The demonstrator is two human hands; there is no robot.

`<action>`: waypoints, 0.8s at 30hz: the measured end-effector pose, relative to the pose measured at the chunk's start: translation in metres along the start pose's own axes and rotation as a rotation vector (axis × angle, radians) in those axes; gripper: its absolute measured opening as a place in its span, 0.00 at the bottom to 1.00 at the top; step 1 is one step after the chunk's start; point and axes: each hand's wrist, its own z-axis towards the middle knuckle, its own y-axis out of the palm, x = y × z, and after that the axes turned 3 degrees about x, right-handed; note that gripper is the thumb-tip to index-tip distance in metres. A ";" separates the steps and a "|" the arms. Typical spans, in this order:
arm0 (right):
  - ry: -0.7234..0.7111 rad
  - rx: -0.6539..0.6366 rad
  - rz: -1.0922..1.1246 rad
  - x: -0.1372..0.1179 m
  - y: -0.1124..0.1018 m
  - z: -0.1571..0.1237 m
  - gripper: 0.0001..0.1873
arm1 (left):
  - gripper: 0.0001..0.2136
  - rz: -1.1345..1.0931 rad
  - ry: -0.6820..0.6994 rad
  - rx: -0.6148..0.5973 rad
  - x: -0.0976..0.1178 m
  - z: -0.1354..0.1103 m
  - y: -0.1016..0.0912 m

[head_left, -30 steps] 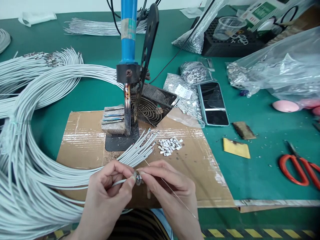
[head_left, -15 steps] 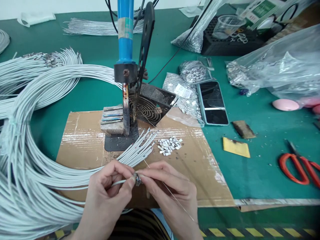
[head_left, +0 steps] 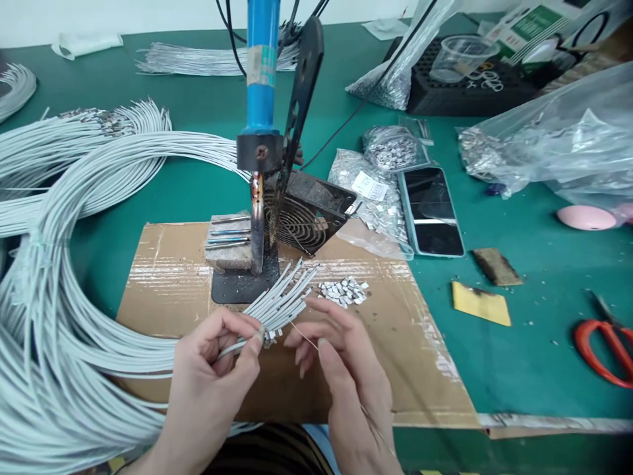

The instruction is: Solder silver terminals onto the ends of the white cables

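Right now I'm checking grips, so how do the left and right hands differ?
The left hand pinches a white cable; the right hand holds its thumb and forefinger apart. The left hand's fingers curl; the right hand's spread more, with a thin wire crossing it. Both are bare.

Our left grip (head_left: 215,369) is pinched, thumb tip against index finger, the other fingers curled in behind. Our right grip (head_left: 359,376) sits slightly apart, index finger stretched toward the left, thumb raised away from it. Our wrists angle inward from below.
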 end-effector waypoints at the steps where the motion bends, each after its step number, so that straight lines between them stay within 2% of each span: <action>1: 0.026 0.009 -0.007 -0.001 0.001 0.001 0.12 | 0.06 0.003 0.009 0.012 0.000 0.002 0.000; 2: 0.043 0.018 -0.015 -0.003 0.002 0.002 0.10 | 0.05 0.002 0.017 0.021 0.001 0.004 -0.001; 6: -0.031 -0.012 -0.032 -0.011 0.006 0.012 0.19 | 0.06 -0.024 0.026 0.050 0.004 0.012 -0.001; 10: -0.083 -0.027 0.019 -0.016 0.011 0.022 0.14 | 0.05 -0.049 0.047 0.085 0.007 0.020 0.000; 14: -0.014 -0.001 0.045 -0.018 0.014 0.027 0.12 | 0.05 -0.022 0.090 0.074 0.011 0.029 0.000; 19: 0.054 -0.034 0.132 -0.020 0.016 0.031 0.13 | 0.05 -0.015 0.111 0.054 0.013 0.036 0.001; 24: 0.090 0.019 0.177 -0.026 0.021 0.032 0.13 | 0.05 -0.014 0.127 0.055 0.011 0.038 0.005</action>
